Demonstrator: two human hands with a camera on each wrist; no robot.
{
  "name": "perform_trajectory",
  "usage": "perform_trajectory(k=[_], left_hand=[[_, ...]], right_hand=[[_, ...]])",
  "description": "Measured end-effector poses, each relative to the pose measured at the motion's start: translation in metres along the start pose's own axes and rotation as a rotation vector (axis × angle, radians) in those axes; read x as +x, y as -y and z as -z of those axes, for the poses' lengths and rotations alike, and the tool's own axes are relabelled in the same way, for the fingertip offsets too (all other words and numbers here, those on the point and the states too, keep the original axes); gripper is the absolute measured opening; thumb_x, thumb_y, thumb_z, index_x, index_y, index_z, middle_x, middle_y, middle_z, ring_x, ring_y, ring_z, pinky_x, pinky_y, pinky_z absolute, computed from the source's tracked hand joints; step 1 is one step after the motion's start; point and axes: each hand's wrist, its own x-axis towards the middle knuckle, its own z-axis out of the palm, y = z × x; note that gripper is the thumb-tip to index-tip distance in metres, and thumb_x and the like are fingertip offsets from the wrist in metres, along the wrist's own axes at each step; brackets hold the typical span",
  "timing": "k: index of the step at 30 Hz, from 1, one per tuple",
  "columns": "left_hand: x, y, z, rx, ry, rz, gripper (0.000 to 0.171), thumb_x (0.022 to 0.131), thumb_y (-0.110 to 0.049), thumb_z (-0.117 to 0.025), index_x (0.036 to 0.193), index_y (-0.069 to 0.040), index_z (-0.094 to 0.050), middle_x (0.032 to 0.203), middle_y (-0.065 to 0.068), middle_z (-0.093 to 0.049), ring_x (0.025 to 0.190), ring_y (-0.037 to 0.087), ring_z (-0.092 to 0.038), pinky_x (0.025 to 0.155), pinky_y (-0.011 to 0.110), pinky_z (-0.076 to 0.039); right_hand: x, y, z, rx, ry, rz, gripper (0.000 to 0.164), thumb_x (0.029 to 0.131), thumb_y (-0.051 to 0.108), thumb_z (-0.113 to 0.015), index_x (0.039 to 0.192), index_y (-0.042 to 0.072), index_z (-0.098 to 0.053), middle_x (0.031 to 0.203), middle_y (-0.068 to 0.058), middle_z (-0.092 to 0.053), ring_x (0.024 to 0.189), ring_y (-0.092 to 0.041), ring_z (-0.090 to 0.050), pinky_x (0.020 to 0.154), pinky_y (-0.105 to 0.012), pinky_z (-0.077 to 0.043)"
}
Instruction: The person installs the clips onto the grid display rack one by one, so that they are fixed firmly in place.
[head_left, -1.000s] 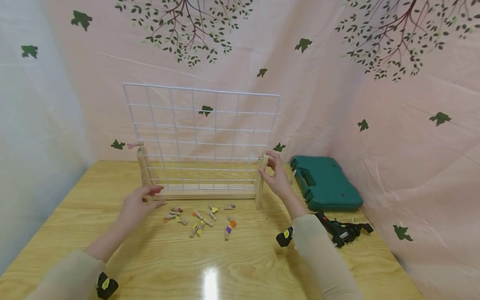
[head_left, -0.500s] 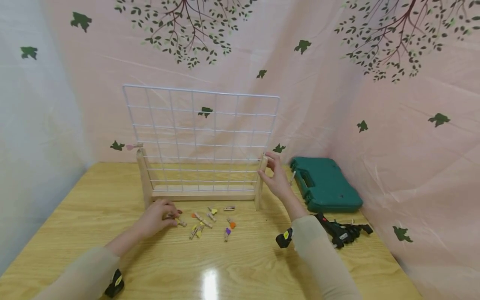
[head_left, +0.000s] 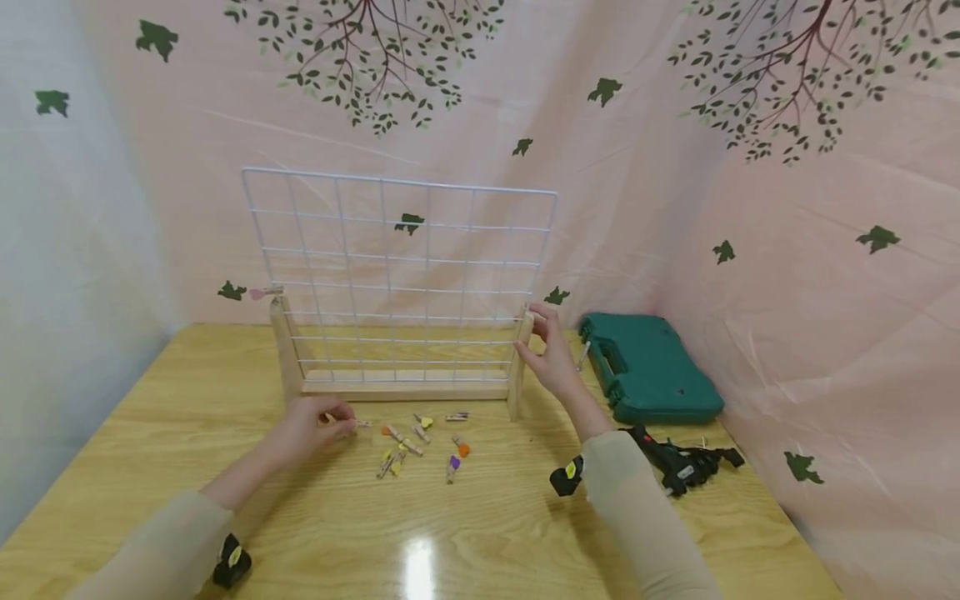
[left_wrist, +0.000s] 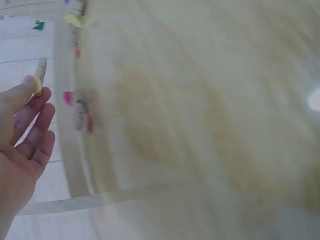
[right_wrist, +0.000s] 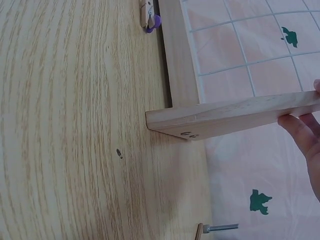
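Observation:
In the head view my left hand [head_left: 307, 429] is low over the table, just in front of the rack's left end. Its thumb and index finger pinch a small wooden clothespin [left_wrist: 42, 70] with a yellow decoration; the other fingers are loosely bent. My right hand [head_left: 551, 354] grips the upper part of the rack's right wooden post [right_wrist: 225, 117], thumb on the near side. A white wire grid [head_left: 397, 181] leans back between the two posts, above a wooden crossbar [head_left: 405, 390]. A clothespin with a pink decoration [head_left: 262, 293] sits atop the left post [head_left: 284, 346].
Several clothespins with coloured decorations lie before the crossbar, among them an orange one [head_left: 462, 448] and a purple one [head_left: 453, 468]. To the right are a green plastic case [head_left: 667, 367], a black tool [head_left: 686, 465] and an upright bolt [head_left: 583, 356]. Printed cloth hangs behind.
My left hand has come down and right from beside the left post to the clothespins and now pinches one. My right hand has stayed on the right post.

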Motion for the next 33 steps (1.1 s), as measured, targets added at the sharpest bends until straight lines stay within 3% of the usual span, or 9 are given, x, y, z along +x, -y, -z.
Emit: perform_trajectory(k=[3, 7, 10, 15, 17, 21, 24, 28, 33], left_hand=[[0.002, -0.007, 0.01, -0.039, -0.042, -0.006, 0.004, 0.084, -0.019, -0.061, 0.085, -0.016, -0.064, 0.079, -0.003, -0.063, 0.064, 0.006, -0.055, 0.052, 0.02, -0.049], [0.006, -0.017, 0.028, -0.003, -0.172, -0.086, 0.006, 0.085, -0.016, -0.06, 0.09, -0.016, -0.064, 0.085, -0.005, -0.062, 0.071, 0.004, -0.055, 0.06, 0.02, -0.05], [0.008, -0.024, 0.046, 0.025, -0.268, -0.1, 0.009, 0.086, -0.017, -0.059, 0.092, -0.017, -0.065, 0.089, -0.006, -0.061, 0.076, 0.002, -0.054, 0.064, 0.016, -0.049], [0.012, -0.035, 0.076, -0.027, -0.444, 0.002, 0.014, 0.084, -0.022, -0.062, 0.094, -0.015, -0.068, 0.087, -0.007, -0.063, 0.076, -0.003, -0.053, 0.065, 0.008, -0.043], [0.015, -0.039, 0.086, -0.065, -0.539, 0.056, 0.017, 0.082, -0.023, -0.064, 0.093, -0.012, -0.069, 0.082, -0.013, -0.063, 0.073, -0.004, -0.053, 0.059, 0.007, -0.04], [0.021, -0.043, 0.104, -0.209, -0.738, 0.118, 0.02, 0.077, -0.017, -0.069, 0.091, -0.002, -0.069, 0.078, -0.022, -0.063, 0.071, -0.001, -0.054, 0.055, 0.009, -0.039], [0.026, -0.044, 0.114, -0.36, -0.866, 0.158, 0.021, 0.073, -0.01, -0.071, 0.09, 0.002, -0.069, 0.081, -0.015, -0.068, 0.07, 0.002, -0.055, 0.053, 0.01, -0.039], [0.035, -0.044, 0.126, -0.6, -1.024, 0.242, 0.022, 0.066, -0.009, -0.076, 0.085, 0.0, -0.071, 0.076, -0.006, -0.069, 0.064, 0.006, -0.053, 0.05, 0.009, -0.041], [0.046, -0.041, 0.138, -0.829, -1.166, 0.265, 0.033, 0.055, -0.013, -0.082, 0.084, 0.0, -0.071, 0.071, -0.001, -0.067, 0.064, 0.008, -0.058, 0.061, 0.012, -0.05]], right_hand=[[0.0, 0.0, -0.001, 0.0, -0.002, -0.007, 0.058, 0.08, -0.007, -0.06, 0.127, -0.005, -0.027, 0.118, -0.028, -0.048, 0.108, -0.038, -0.05, 0.087, -0.049, -0.045], [0.0, 0.0, -0.002, -0.002, -0.003, -0.032, 0.058, 0.08, -0.005, -0.06, 0.128, -0.002, -0.027, 0.119, -0.027, -0.048, 0.109, -0.038, -0.049, 0.085, -0.05, -0.046], [0.0, 0.001, -0.003, -0.007, -0.003, -0.039, 0.058, 0.081, -0.005, -0.06, 0.128, -0.001, -0.027, 0.12, -0.027, -0.048, 0.109, -0.037, -0.049, 0.087, -0.05, -0.045], [0.0, 0.003, -0.003, -0.001, -0.003, -0.037, 0.057, 0.081, -0.005, -0.059, 0.128, -0.002, -0.026, 0.12, -0.029, -0.046, 0.107, -0.038, -0.05, 0.091, -0.05, -0.042], [-0.001, 0.003, -0.003, 0.003, -0.006, -0.043, 0.057, 0.081, -0.005, -0.059, 0.128, -0.002, -0.026, 0.12, -0.03, -0.046, 0.107, -0.038, -0.05, 0.089, -0.05, -0.043], [0.0, 0.002, -0.003, 0.006, -0.01, -0.041, 0.058, 0.081, -0.005, -0.059, 0.128, -0.001, -0.027, 0.119, -0.029, -0.047, 0.106, -0.038, -0.05, 0.088, -0.05, -0.044], [0.0, 0.0, -0.003, 0.01, -0.009, -0.033, 0.057, 0.081, -0.005, -0.059, 0.128, -0.002, -0.027, 0.119, -0.028, -0.048, 0.107, -0.037, -0.05, 0.086, -0.049, -0.045], [0.0, -0.001, -0.004, 0.022, -0.002, -0.031, 0.057, 0.082, -0.004, -0.058, 0.129, -0.003, -0.025, 0.119, -0.029, -0.048, 0.107, -0.037, -0.049, 0.081, -0.05, -0.048], [0.0, 0.0, -0.004, 0.013, 0.006, -0.035, 0.057, 0.082, -0.004, -0.058, 0.129, -0.002, -0.025, 0.12, -0.028, -0.048, 0.107, -0.037, -0.049, 0.077, -0.05, -0.049]])
